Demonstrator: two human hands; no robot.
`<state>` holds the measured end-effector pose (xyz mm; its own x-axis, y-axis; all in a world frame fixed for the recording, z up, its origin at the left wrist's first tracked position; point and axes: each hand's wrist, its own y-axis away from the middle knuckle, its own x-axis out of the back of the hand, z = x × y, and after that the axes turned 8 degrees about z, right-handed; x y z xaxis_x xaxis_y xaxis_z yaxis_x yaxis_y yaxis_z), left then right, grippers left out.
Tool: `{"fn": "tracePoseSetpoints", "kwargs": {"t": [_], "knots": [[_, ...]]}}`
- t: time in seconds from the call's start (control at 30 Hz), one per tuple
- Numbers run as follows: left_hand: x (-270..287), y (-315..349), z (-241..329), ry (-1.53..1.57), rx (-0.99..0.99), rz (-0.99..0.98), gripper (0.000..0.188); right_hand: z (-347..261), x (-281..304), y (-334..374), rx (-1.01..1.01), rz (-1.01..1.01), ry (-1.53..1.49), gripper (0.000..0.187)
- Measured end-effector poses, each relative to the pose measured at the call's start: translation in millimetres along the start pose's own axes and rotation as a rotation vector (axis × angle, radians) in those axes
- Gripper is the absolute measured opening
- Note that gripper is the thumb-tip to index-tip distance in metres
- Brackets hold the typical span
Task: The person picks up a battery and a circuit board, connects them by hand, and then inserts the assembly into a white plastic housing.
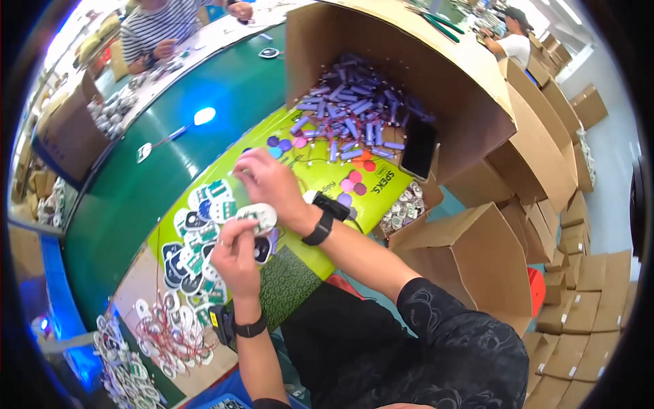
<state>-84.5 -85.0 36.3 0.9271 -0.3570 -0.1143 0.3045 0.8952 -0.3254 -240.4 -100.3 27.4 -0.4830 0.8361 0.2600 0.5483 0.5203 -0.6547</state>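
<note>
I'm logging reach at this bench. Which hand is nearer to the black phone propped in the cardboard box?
Right. The right hand hovers over the yellow-green mat, closer to the black phone. The left hand sits lower and farther away, holding a small white oval part.

Our left hand (235,255) is raised, fingers pinched shut near the top, wrist w/ dark band. Our right hand (269,180) crosses above it, fingers curled, thumb tucked, black watch on wrist, forearm bare, dark sleeve at elbow.
</note>
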Motion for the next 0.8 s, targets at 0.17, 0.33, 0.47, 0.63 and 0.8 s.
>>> {"fn": "tracePoseSetpoints", "kwargs": {"t": [0.17, 0.33, 0.47, 0.63, 0.8], "knots": [[1.4, 10.0, -10.4, 0.082, 0.088, 0.117, 0.013, -9.9, 0.9, -1.6, 0.057, 0.02, -0.015, 0.012], [-11.0, 10.1, -11.7, 0.116, 0.077, 0.014, 0.013, 0.9, 10.9, -5.9, 0.151, 0.031, 0.077, 0.013], [3.0, 13.8, -9.1, -0.062, -0.115, -0.046, 0.016, -3.8, -7.2, -2.1, 0.189, -0.032, 0.072, 0.014], [-10.4, 36.3, 23.6, 0.003, 0.072, 0.052, 0.034, 19.6, -5.8, -2.6, 0.3, -0.039, 0.113, 0.024], [18.8, 71.1, 37.9, 0.392, 0.279, -0.029, 0.039, 0.1, -0.4, -7.5, 0.312, -0.038, 0.099, 0.011]]}}
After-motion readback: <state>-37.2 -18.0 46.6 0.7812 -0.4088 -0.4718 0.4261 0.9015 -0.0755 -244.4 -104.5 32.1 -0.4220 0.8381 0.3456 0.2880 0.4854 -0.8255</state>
